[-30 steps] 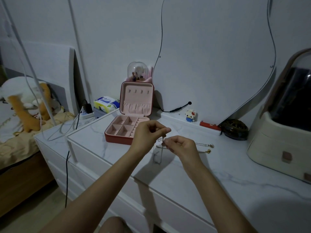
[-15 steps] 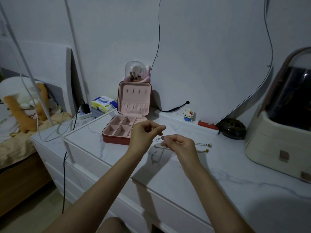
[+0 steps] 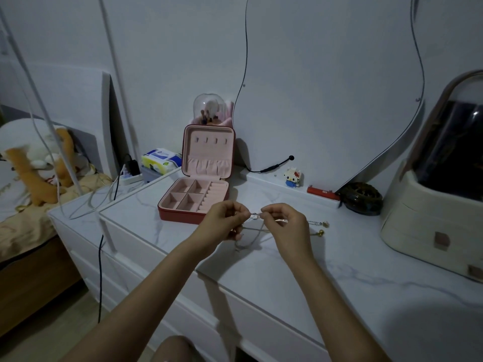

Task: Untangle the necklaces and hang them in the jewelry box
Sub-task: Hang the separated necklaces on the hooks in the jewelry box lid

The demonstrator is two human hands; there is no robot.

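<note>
Between the fingertips, a short taut stretch of chain now shows: the left hand (image 3: 222, 223) and the right hand (image 3: 285, 226) have drawn slightly apart since a second ago, when their pinches nearly met. That widening suggests the knot in the necklaces (image 3: 254, 218) is being teased open, not yet freed. Both hands pinch fine chain between thumb and forefinger, other fingers curled loosely in. Below the pinch a loop (image 3: 245, 241) hangs toward the marble dresser top (image 3: 339, 270), and two strands trail right along the surface to small gold beads (image 3: 322, 229). Wrists are level and raised above the top, forearms converging from the near edge. Just behind the left hand, the jewelry box (image 3: 201, 189) stands open, its lid hooks (image 3: 211, 140) bare, so hanging is judged still ahead.
</note>
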